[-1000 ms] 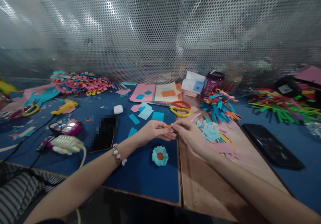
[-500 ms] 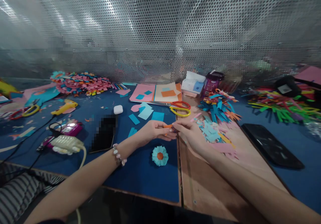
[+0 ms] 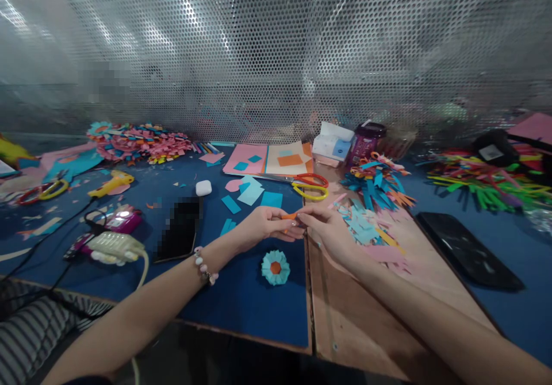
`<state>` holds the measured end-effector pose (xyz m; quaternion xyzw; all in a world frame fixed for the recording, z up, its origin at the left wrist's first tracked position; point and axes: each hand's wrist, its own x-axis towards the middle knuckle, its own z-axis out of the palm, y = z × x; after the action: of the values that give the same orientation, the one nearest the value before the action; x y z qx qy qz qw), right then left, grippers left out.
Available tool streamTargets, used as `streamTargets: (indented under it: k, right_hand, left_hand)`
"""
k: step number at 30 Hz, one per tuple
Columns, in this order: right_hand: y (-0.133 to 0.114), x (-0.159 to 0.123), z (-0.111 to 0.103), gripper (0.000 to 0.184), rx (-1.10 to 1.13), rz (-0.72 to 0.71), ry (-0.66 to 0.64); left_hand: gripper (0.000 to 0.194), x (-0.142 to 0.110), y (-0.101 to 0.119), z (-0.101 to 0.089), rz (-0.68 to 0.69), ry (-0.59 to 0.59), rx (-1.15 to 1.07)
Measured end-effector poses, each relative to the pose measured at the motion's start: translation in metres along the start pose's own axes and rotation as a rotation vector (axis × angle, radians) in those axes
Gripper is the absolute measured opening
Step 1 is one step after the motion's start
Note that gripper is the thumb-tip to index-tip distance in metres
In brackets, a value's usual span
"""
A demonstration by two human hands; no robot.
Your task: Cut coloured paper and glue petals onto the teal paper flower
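Between my two hands is a small piece of orange paper (image 3: 289, 216), partly hidden by the fingers. My left hand (image 3: 271, 224) pinches it from the left, with a bracelet on that wrist. From the right, the fingertips of my right hand (image 3: 321, 224) close on its other end. Just below the hands, a light-blue paper flower (image 3: 275, 268) with an orange centre lies on the blue tabletop (image 3: 250, 310). Light-blue and darker blue paper pieces (image 3: 250, 194) lie beyond my left hand. Scissors (image 3: 309, 183) with red and yellow handles rest behind my right hand.
A phone (image 3: 181, 230) and a white earbud case (image 3: 203, 188) lie left, with a yellow glue gun (image 3: 111, 184) and a power strip (image 3: 114, 247) farther out. Paper scraps (image 3: 366, 230), a blue fringed bundle (image 3: 375, 187) and a black phone-like slab (image 3: 468, 250) sit right. Perforated metal (image 3: 276, 57) stands behind.
My fingers shift very slightly around the orange paper. Both arms, the flower and the things on the table stay where they were.
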<state>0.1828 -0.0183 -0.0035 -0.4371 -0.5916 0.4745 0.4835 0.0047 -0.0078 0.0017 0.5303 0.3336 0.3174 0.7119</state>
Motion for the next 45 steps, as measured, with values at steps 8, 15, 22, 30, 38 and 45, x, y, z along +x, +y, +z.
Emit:
streamTargets:
  k: [8, 15, 22, 30, 38, 45]
  right_hand:
    - [0.0012, -0.0001, 0.0012, 0.018, 0.032, 0.024, 0.005]
    - [0.0043, 0.0006, 0.0002, 0.016, 0.046, 0.012, 0.016]
    - [0.0050, 0.0009, 0.0002, 0.018, 0.066, 0.015, -0.002]
    - [0.0045, 0.0014, 0.0013, 0.027, -0.032, 0.019, 0.042]
    - [0.0042, 0.0013, 0.0023, 0.028, -0.093, -0.009, 0.061]
    - [0.0043, 0.0019, 0.0001, 0.028, -0.111, -0.024, 0.045]
  left_hand:
    - [0.031, 0.0007, -0.0010, -0.0002, 0.008, 0.002, 0.009]
    - [0.029, 0.0003, -0.0010, -0.0002, 0.013, -0.015, 0.011]
    - [0.030, -0.0002, -0.0007, 0.0004, 0.024, 0.004, 0.024]
    - [0.030, 0.0014, -0.0020, 0.0004, 0.027, 0.020, 0.038]
    - [0.028, 0.0009, -0.0033, -0.0003, 0.037, 0.004, 0.054]
    - [0.030, 0.0011, -0.0029, -0.0012, 0.005, -0.006, 0.022]
